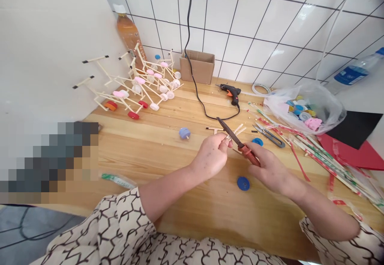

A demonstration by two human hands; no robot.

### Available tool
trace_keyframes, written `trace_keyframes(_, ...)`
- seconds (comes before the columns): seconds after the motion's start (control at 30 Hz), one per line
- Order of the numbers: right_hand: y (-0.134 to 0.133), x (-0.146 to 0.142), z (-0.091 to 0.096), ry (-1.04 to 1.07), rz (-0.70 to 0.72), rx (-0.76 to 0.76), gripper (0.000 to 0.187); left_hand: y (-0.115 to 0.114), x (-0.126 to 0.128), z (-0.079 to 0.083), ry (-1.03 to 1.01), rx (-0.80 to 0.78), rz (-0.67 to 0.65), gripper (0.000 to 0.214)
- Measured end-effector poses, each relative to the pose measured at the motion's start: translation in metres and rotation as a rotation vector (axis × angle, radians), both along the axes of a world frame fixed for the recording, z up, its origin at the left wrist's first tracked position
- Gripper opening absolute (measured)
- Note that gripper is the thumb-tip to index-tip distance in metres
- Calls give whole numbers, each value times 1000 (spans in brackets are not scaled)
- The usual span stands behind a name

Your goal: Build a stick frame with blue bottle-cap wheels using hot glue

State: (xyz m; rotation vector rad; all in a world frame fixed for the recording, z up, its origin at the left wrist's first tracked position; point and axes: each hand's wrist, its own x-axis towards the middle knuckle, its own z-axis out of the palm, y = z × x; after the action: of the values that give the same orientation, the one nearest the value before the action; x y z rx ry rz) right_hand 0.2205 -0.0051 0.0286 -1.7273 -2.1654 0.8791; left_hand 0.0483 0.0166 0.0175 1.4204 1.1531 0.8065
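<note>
My left hand (pixel 212 155) is closed in a pinch around a few short, pale wooden sticks (pixel 240 130), whose ends fan out past the fingertips. In my right hand (pixel 270 169) is a red-handled tool (pixel 229 131) with a long dark metal blade, seen edge-on. Its blade crosses over or beside the sticks; whether it touches them I cannot tell. Just beyond my left hand lies a small stick piece with a black tip (pixel 213 129). A blue bottle cap (pixel 243 183) rests below my hands, and another blue cap (pixel 257 142) sits behind my right hand.
Stick frames with bottle-cap wheels (pixel 139 81) crowd the back left, near a drink bottle (pixel 128 31) and a cardboard box (pixel 197 67). A glue gun (pixel 230 92) trails a black cable. To the right are snips (pixel 270 135), a bag of caps (pixel 306 109) and wrapped sticks (pixel 333 161).
</note>
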Motion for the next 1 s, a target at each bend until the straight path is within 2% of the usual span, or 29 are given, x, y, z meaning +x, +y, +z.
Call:
trace_keyframes(0.1, 1, 2, 7, 142, 14, -133, 27, 3, -4, 0, -43, -30, -43, 23)
trace_keyframes(0.2, 1, 0, 8, 205, 9, -183, 27, 5, -7, 0, -35, -30, -62, 23)
trace_keyframes(0.33, -2, -5, 5, 162, -45, -131, 26, 5, -9, 2, 35, 13, -76, 23)
trace_keyframes(0.53, -6, -5, -1, 50, -55, -47, 15, 3, -7, 2, 83, 57, -93, 24)
trace_keyframes(1.0, 4, -6, -13, -67, 10, 84, 22, 2, -4, -4, 82, -8, -5, 23)
